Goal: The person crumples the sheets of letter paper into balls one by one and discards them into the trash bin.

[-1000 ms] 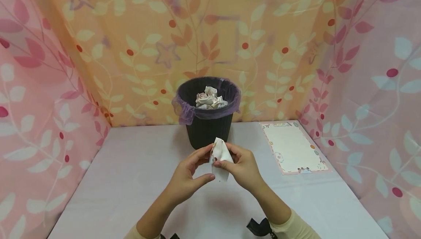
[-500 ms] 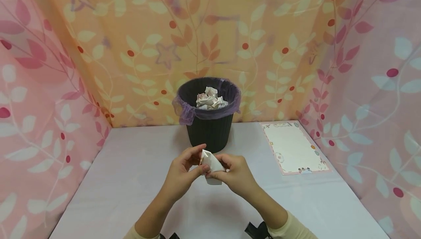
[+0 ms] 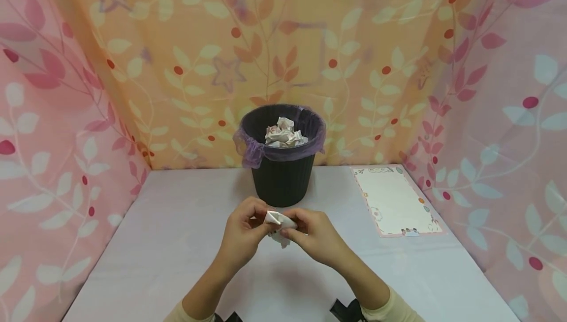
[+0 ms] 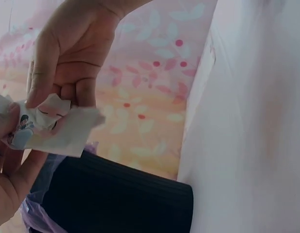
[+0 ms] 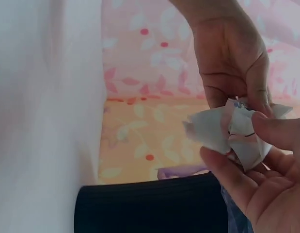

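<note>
A partly crumpled piece of white paper (image 3: 280, 222) is held between both hands, just above the table and in front of the bin. The left hand (image 3: 241, 236) pinches its left side with thumb and curled fingers. From the other side, the right hand (image 3: 315, 237) grips it, thumb toward the head camera. In the left wrist view, folds and small printed figures show on the paper (image 4: 65, 136), whose loose end sticks out below the fingers. The right wrist view shows the paper (image 5: 210, 128) creased, with a pink printed edge and pointed corners.
Behind the hands stands a black ribbed bin (image 3: 283, 181) lined with a purple bag (image 3: 251, 152). Crumpled papers (image 3: 284, 134) lie inside it. A flat sheet with a decorated pink border (image 3: 398, 203) lies at the table's right. Patterned curtains (image 3: 186, 41) enclose the back and sides.
The paper has moved slightly left and down, and is squeezed smaller between the fingers. The left hand, with its thumb earlier off the paper, now pinches it. Bin and flat sheet stay put.
</note>
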Motion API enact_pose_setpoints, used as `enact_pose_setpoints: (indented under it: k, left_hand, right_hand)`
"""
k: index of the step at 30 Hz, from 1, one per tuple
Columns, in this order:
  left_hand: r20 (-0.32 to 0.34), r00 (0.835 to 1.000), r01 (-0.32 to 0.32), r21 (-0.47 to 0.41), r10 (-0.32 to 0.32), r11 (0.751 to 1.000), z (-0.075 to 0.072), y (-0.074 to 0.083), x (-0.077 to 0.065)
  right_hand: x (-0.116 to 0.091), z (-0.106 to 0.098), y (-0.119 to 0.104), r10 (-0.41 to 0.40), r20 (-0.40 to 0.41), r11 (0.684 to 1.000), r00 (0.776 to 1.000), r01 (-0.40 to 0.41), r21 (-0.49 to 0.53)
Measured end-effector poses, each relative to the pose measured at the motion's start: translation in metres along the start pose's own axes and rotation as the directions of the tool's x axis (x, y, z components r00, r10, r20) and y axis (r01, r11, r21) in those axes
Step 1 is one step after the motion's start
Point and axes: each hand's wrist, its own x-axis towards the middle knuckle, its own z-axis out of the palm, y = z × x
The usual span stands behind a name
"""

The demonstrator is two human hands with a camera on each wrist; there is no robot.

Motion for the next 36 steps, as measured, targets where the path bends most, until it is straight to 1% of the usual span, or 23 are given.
enact_pose_setpoints:
  k: [2,4,5,7,9,10,11,12,13,15,16,17,18,19,21,22,24,26,28,29,31,33,36]
  left_hand:
    - [-0.004,0.999,-0.054,-0.020,0.054,0.998,0.001,-0.001,-0.001]
    - [-0.025,0.989,-0.144,-0.042,0.143,0.989,0.002,-0.003,-0.001]
    - [-0.036,0.980,-0.197,-0.037,0.196,0.980,0.003,-0.003,-0.001]
    - [-0.057,0.948,-0.314,-0.009,0.313,0.949,0.005,-0.005,0.000]
    - [-0.049,0.917,-0.394,0.037,0.396,0.918,0.007,-0.006,-0.001]
    - [-0.032,0.909,-0.414,0.061,0.416,0.908,0.008,-0.006,-0.001]
    - [-0.002,0.909,-0.415,0.076,0.416,0.907,0.008,-0.006,-0.001]
    - [0.035,0.917,-0.398,0.080,0.397,0.914,0.007,-0.005,-0.002]
    - [0.082,0.928,-0.368,0.063,0.363,0.928,0.006,-0.005,-0.003]
    - [0.154,0.953,-0.263,0.002,0.259,0.965,0.004,-0.003,-0.005]
    - [0.179,0.965,-0.188,-0.040,0.192,0.981,0.002,-0.002,-0.005]
    - [0.200,0.971,-0.113,-0.086,0.128,0.990,0.001,-0.001,-0.005]
    - [0.215,0.974,-0.043,-0.134,0.071,0.990,-0.001,0.001,-0.005]
    - [0.226,0.974,0.022,-0.183,0.020,0.983,-0.002,0.001,-0.005]
    - [0.255,0.964,0.134,-0.242,-0.070,0.961,-0.006,0.004,-0.003]
    - [0.287,0.953,0.180,-0.266,-0.100,0.947,-0.007,0.005,-0.002]
    - [0.367,0.919,0.259,-0.293,-0.142,0.920,-0.010,0.006,0.000]
    - [0.446,0.879,0.323,-0.294,-0.170,0.900,-0.013,0.006,0.002]
    - [0.501,0.845,0.367,-0.286,-0.188,0.885,-0.015,0.007,0.003]
    - [0.516,0.834,0.381,-0.283,-0.195,0.880,-0.016,0.008,0.003]
    - [0.522,0.828,0.395,-0.280,-0.207,0.875,-0.016,0.010,0.002]
    - [0.508,0.832,0.398,-0.269,-0.222,0.877,-0.015,0.013,0.002]
    - [0.440,0.859,0.374,-0.190,-0.262,0.908,-0.014,0.018,0.001]
  right_hand:
    - [0.000,0.002,-0.002,0.000,-0.039,1.000,0.999,0.001,0.024]
    - [-0.001,0.004,-0.004,-0.009,-0.082,0.999,0.997,0.012,0.034]
    - [-0.001,0.005,-0.004,-0.012,-0.098,0.999,0.995,0.016,0.044]
    - [-0.001,0.006,-0.005,-0.002,-0.118,0.997,0.993,0.012,0.078]
    - [0.000,0.005,-0.005,0.009,-0.120,0.992,0.993,0.006,0.126]
    - [0.000,0.004,-0.004,0.021,-0.121,0.988,0.992,-0.002,0.153]
    - [0.000,0.002,-0.003,0.029,-0.124,0.984,0.992,-0.006,0.179]
    - [0.000,0.001,-0.002,0.028,-0.135,0.980,0.990,-0.001,0.197]
    - [0.001,-0.001,-0.001,0.023,-0.149,0.979,0.989,0.008,0.202]
    - [0.001,-0.003,0.002,-0.014,-0.177,0.981,0.984,0.048,0.190]
    - [0.001,-0.004,0.003,-0.046,-0.196,0.985,0.979,0.078,0.157]
    - [0.001,-0.004,0.004,-0.089,-0.213,0.985,0.973,0.117,0.123]
    - [0.000,-0.004,0.005,-0.135,-0.227,0.984,0.964,0.158,0.084]
    - [0.000,-0.003,0.005,-0.182,-0.237,0.979,0.954,0.197,0.042]
    - [0.000,-0.002,0.006,-0.280,-0.258,0.959,0.925,0.281,-0.035]
    - [0.000,-0.002,0.007,-0.327,-0.270,0.945,0.906,0.320,-0.069]
    - [0.000,-0.001,0.008,-0.410,-0.294,0.912,0.864,0.393,-0.116]
    - [0.001,-0.001,0.009,-0.475,-0.311,0.880,0.824,0.450,-0.150]
    - [0.001,-0.001,0.010,-0.514,-0.322,0.857,0.795,0.486,-0.169]
    - [0.001,0.000,0.011,-0.522,-0.327,0.853,0.788,0.493,-0.172]
    - [0.001,0.000,0.011,-0.518,-0.336,0.855,0.787,0.491,-0.168]
    - [0.000,0.001,0.011,-0.502,-0.347,0.864,0.792,0.475,-0.165]
    - [0.000,0.001,0.007,-0.494,-0.341,0.870,0.800,0.454,-0.194]
